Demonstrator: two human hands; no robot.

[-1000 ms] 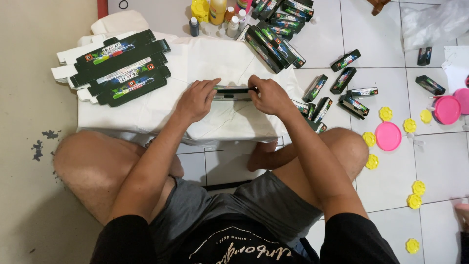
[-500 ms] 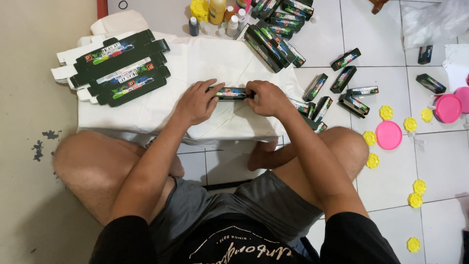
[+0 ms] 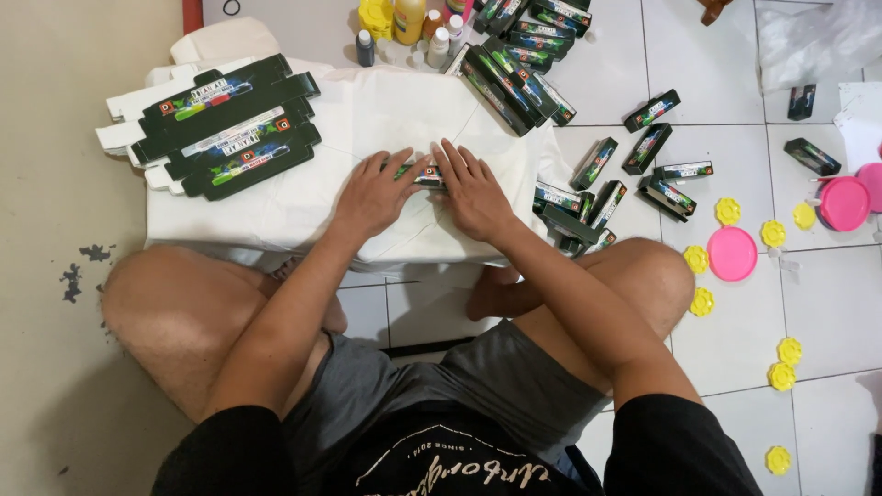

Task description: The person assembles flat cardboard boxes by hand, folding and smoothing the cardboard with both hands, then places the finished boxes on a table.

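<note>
White-tiled floor, person sitting cross-legged at a low work surface draped in white cloth (image 3: pixel 276 211). Both hands lie flat, palms down, fingers spread, side by side over one small black carton (image 3: pixel 424 174). Left hand (image 3: pixel 375 195) covers its left end, right hand (image 3: pixel 473 191) its right end; only a sliver of the carton's coloured print shows between the thumbs. Neither hand grips anything, both press down.

Stack of flat unfolded black carton blanks (image 3: pixel 225 124) sits on the cloth, well to the left of the hands. Row of assembled black cartons (image 3: pixel 514 78) lies at the cloth's far right edge, with more loose assembled cartons (image 3: pixel 643 152) scattered on the tiles to the right. Small bottles (image 3: pixel 409 28), yellow and white ones among them, stand beyond the cloth. Pink round lid (image 3: pixel 732 253) and yellow flower-shaped caps (image 3: pixel 728 211) lie on the floor further right. Bare knees frame the cloth.

Step in hand, by my reading: flattening or creasing one carton against the cloth, mid-press. Next move likely calls for lifting the palms and pinching the carton's ends to pick it up; it's hidden under the hands, so its fold state can't be told.
</note>
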